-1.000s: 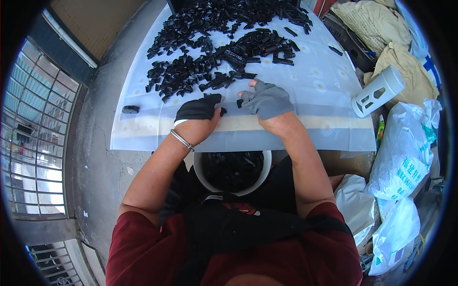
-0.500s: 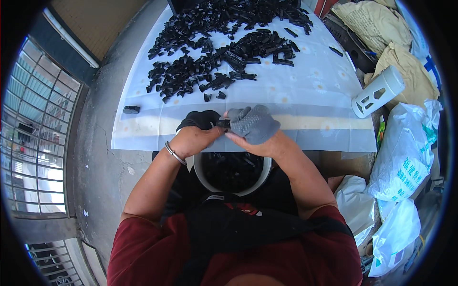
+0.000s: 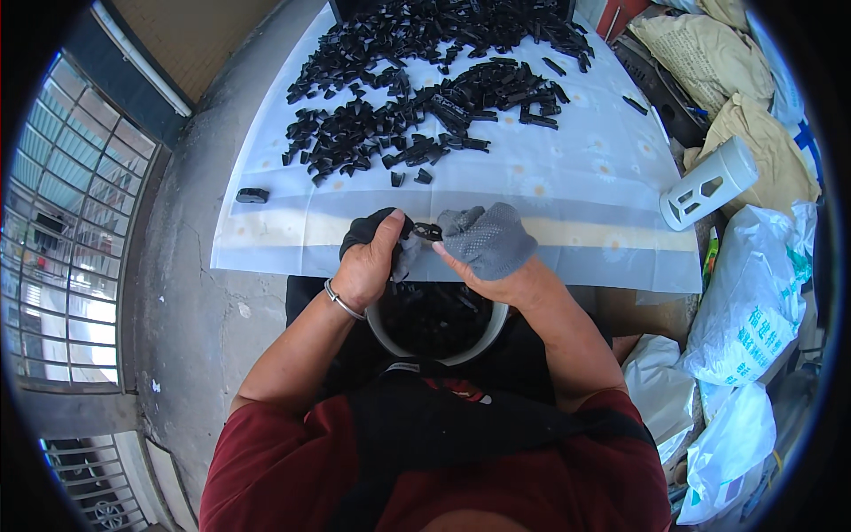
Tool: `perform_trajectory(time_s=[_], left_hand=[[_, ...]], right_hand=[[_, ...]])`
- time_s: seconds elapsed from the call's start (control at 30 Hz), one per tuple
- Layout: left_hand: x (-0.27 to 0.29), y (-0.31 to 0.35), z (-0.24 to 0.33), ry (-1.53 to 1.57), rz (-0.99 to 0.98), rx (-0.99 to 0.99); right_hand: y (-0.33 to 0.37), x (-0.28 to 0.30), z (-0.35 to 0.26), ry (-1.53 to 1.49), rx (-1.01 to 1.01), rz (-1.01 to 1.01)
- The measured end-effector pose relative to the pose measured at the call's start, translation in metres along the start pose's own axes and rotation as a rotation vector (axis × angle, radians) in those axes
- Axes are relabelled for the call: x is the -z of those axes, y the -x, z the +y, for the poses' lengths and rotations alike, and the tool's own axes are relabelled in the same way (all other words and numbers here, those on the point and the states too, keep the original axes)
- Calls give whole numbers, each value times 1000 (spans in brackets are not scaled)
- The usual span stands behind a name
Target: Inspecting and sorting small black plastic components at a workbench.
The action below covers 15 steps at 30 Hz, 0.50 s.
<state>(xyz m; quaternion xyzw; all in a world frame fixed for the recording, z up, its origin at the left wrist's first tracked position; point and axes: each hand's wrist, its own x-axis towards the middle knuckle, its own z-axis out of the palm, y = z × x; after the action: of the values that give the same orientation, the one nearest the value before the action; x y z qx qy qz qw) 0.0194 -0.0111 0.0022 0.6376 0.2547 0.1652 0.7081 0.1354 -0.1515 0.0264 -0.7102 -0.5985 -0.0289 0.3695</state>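
Observation:
In front of my chest, over the table's near edge, my two hands come close together. My right hand [image 3: 487,239], in a grey glove with the thumb bare, pinches a small black plastic part [image 3: 427,231]. Its other end reaches to my left hand [image 3: 372,253], which wears a black glove with its bare thumb raised against the curled fingers. A pale, crumpled bit [image 3: 407,257] shows beneath those fingers; what it is I cannot tell. Below my hands a pale-rimmed bucket [image 3: 496,330] holds dark pieces.
Heaps of small black plastic parts [image 3: 355,133] cover the far side of the white flowered tablecloth [image 3: 567,191]. A lone black piece [image 3: 253,195] lies at left. A grey-white slotted cylinder [image 3: 709,183] leans at the right edge, beside stuffed white plastic bags [image 3: 745,293] and tan sacks [image 3: 709,53].
My hands have drawn slightly apart, and the black part now shows between them. My left thumb has lifted upright. The pale bit beneath the left fingers has come into sight.

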Motion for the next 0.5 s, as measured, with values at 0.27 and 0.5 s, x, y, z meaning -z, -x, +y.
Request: perform_trajectory(time_s=[0.27,0.5], left_hand=[[-12,8,12,-588,91,-501],[0,11,23,-787,-83,-420]], right_hand=[[-1,-7,-6,256,243,12],[-6,-10,-7,128,127,-224]])
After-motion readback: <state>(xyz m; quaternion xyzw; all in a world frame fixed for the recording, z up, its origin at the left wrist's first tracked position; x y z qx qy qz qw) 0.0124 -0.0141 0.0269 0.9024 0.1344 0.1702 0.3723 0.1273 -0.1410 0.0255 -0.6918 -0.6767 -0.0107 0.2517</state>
